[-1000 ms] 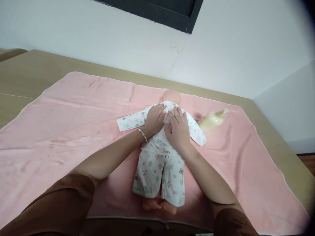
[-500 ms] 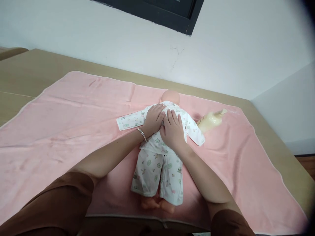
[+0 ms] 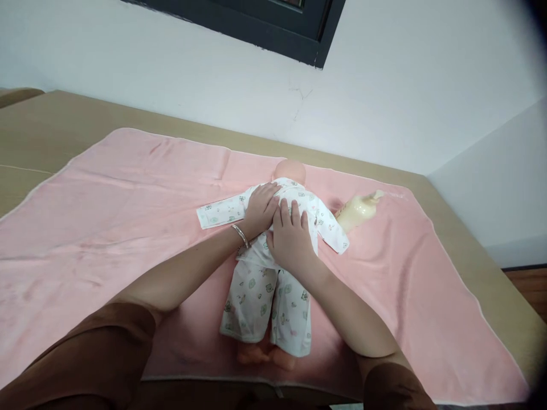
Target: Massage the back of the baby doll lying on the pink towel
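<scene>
A baby doll [image 3: 290, 171] lies on a pink towel [image 3: 128, 199], dressed in a white printed top [image 3: 318, 219] and matching trousers [image 3: 265, 302]. Its bare feet [image 3: 267, 356] point toward me. My left hand [image 3: 260, 208] lies flat on the doll's left shoulder and chest, fingers stretched out, a silver bracelet on the wrist. Flat on the doll's belly, my right hand [image 3: 291, 242] touches the left one with its fingers together and extended. One empty sleeve [image 3: 217, 212] lies spread to the left. The doll's detached-looking bare arm [image 3: 356, 209] lies to the right on the towel.
The towel covers a tan wooden table [image 3: 51, 125] that meets a white wall at the back. A dark window frame [image 3: 256, 28] is high on the wall. The table's right edge [image 3: 482, 267] drops to a wooden floor.
My right hand has slid down from the doll's chest to its belly. My left hand stays on the shoulder. The view has shifted slightly.
</scene>
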`<act>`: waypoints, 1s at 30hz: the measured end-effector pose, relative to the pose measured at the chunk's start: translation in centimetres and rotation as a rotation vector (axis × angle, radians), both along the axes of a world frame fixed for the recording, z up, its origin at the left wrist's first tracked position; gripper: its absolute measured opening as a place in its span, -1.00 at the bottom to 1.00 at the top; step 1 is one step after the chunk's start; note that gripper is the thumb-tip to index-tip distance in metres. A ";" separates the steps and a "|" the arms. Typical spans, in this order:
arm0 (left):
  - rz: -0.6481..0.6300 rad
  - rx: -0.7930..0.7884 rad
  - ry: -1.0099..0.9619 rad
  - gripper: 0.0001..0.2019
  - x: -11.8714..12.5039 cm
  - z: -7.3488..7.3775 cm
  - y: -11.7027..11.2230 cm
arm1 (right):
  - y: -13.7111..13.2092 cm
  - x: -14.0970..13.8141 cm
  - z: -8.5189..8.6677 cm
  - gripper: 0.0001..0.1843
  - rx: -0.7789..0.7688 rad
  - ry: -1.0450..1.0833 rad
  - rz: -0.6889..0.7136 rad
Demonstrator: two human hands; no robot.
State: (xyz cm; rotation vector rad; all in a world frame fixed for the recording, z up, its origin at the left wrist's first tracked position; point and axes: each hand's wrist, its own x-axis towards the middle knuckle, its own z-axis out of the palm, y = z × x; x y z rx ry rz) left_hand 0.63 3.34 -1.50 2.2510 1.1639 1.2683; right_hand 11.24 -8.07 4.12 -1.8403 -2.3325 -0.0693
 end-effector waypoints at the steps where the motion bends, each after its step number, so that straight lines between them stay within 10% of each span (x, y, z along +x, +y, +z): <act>1: -0.001 -0.007 -0.003 -0.49 0.0 0.0 0.0 | -0.5 0.0 0.5 -0.27 -0.033 -0.011 0.025; 10: -0.008 -0.077 -0.010 -0.54 -0.1 0.6 -0.3 | -4.0 4.3 7.9 -0.22 -0.373 0.035 0.312; 15: 0.009 -0.187 -0.001 -0.58 0.2 2.3 -1.6 | -4.5 8.7 10.6 -0.22 -0.296 0.145 0.193; 20: 0.145 -0.381 -0.155 -0.60 1.9 4.2 -4.8 | -2.4 13.6 11.0 -0.15 -0.232 0.325 -0.067; 27: -0.268 -0.637 -0.593 -0.68 8.2 8.0 -8.2 | 0.8 15.5 9.3 -0.16 -0.182 0.325 -0.181; 30: -0.398 -1.085 -0.870 -0.63 11.2 8.9 -6.7 | 0.9 15.1 9.1 -0.24 -0.200 0.168 -0.131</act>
